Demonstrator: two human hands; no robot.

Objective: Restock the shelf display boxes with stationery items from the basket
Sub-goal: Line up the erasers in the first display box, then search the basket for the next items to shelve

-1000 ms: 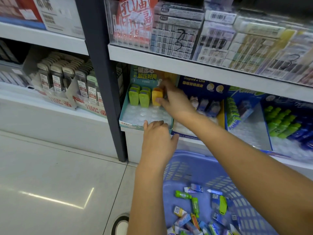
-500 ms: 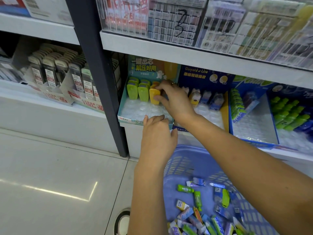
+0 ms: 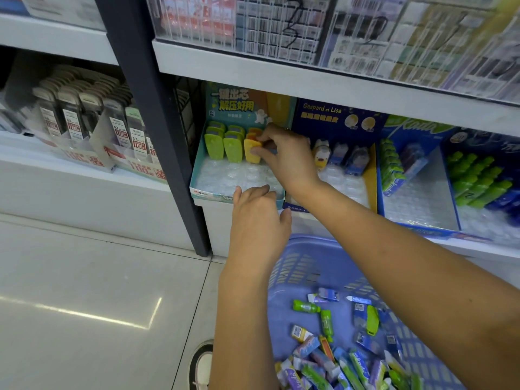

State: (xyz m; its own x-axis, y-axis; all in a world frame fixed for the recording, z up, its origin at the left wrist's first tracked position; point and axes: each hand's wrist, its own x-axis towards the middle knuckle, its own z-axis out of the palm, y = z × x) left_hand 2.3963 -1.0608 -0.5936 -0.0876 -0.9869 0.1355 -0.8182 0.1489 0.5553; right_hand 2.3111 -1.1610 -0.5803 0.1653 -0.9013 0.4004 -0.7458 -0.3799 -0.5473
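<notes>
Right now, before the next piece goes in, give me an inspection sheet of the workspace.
Surface: white shelf carries the display boxes.
Job's things: teal box holds green pieces at the back, with a yellow piece beside them; the clear tray slots in front are unfilled. Basket holds loose stationery.
Clutter: nothing seen.
Grips: right grip pinches the yellow piece; left grip touches the teal box's front edge.
Cables: nothing seen.
Surroundings: blue box beside the teal one, dark post, tiled floor, a shoe.
</notes>
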